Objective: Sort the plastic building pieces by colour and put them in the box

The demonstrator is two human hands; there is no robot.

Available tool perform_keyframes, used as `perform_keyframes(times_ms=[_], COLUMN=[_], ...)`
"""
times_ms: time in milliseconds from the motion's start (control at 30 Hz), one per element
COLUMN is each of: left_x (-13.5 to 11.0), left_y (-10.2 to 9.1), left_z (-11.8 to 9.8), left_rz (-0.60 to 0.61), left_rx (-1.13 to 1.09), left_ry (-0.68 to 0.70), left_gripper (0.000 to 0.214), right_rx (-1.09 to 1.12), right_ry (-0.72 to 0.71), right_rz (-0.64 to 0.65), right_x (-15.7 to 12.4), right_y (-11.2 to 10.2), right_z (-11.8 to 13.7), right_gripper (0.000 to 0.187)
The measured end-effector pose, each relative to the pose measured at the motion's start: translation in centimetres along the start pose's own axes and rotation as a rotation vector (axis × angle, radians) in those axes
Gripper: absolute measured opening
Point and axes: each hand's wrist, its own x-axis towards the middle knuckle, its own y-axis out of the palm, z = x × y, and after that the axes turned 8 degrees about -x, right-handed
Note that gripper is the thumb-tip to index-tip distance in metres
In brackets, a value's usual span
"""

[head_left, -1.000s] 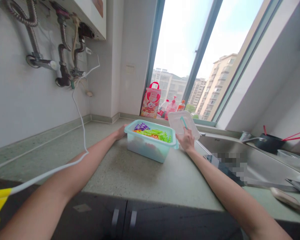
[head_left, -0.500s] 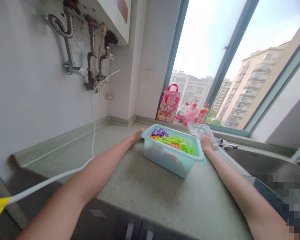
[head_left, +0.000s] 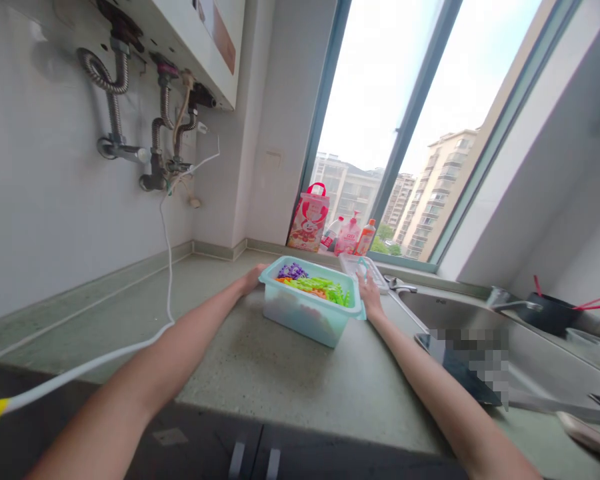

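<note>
A pale turquoise plastic bin (head_left: pixel 300 319) stands on the counter in front of me. Inside lie a purple bunch (head_left: pixel 293 271), bright green pieces (head_left: pixel 330 291) and some orange pieces (head_left: pixel 318 294); their kind is too blurred to tell. My left hand (head_left: pixel 255 277) grips the bin's left end by the rim, its fingertips partly hidden. At the opposite end is my right hand (head_left: pixel 369 293), fingers stretched out and apart beside the rim. Just beyond those fingers sits a clear plastic tray (head_left: pixel 381 281) with a small teal item (head_left: pixel 363 261) in it.
A steel sink (head_left: pixel 420 310) with a tap (head_left: pixel 403 287) lies to the right, a dark pot (head_left: pixel 550 313) beyond it. Several bottles (head_left: pixel 349 235) and a red-handled bag (head_left: pixel 309 221) line the windowsill. A white cable (head_left: pixel 170 287) crosses the counter at left.
My view has turned right, showing more of the sink and the pot. The fingers of my right hand now look straighter. The bin stands in about the same place on the counter.
</note>
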Motion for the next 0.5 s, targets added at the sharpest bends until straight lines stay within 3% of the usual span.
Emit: perform_keyframes(times_ms=[167,267,333,400,500], left_x=[0.9,2.1,2.0,-0.1,-7.5], left_y=[-0.2,-0.7,-0.1,1.9,7.2], left_z=[-2.3,-5.9,-9.3,-12.9,-16.9], left_rz=[-0.212,-0.417,-0.486,-0.457,-0.278], left_rx=[-0.064,-0.128,-0.128,-0.044,0.056], left_ry=[0.075,0.193,0.339,0.485,0.599], left_gripper=[0.043,0.059,0.059,0.056,0.071], right_rx=[0.064,0.135,0.177,0.205,0.242], right_ry=[-0.127,-0.172,-0.179,-0.18,-0.203], right_rz=[0.055,0.106,0.132,0.14,0.155], right_x=[-3.4,-4.2,-4.3,-4.2,-4.1], right_y=[-1.5,-2.3,-2.6,-2.7,-2.5], right_z=[1.6,2.4,2.7,2.8,2.7], right_gripper=[0.052,0.048,0.044,0.039,0.036])
